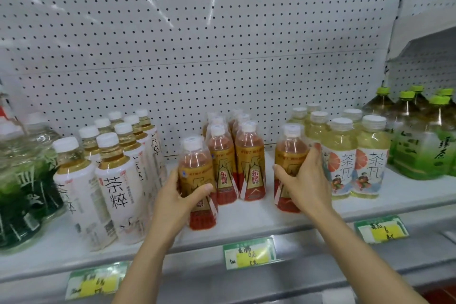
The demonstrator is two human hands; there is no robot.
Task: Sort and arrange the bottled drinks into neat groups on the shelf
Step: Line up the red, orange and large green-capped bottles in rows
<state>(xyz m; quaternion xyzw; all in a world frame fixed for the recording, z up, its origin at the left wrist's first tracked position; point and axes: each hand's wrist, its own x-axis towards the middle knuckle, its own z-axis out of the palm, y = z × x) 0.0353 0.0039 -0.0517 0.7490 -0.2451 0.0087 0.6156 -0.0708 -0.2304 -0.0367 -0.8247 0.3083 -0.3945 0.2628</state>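
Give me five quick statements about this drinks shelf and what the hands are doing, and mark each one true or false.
1. The left hand grips a gold-label bottle. True.
2. The right hand is empty. False: its fingers wrap a second gold-label bottle.
3. The white-label tea bottles stand left of the gold-label group. True.
4. The green-capped bottles are at the far left. False: they stand at the far right.
5. The back panel is solid glass. False: it is white pegboard.
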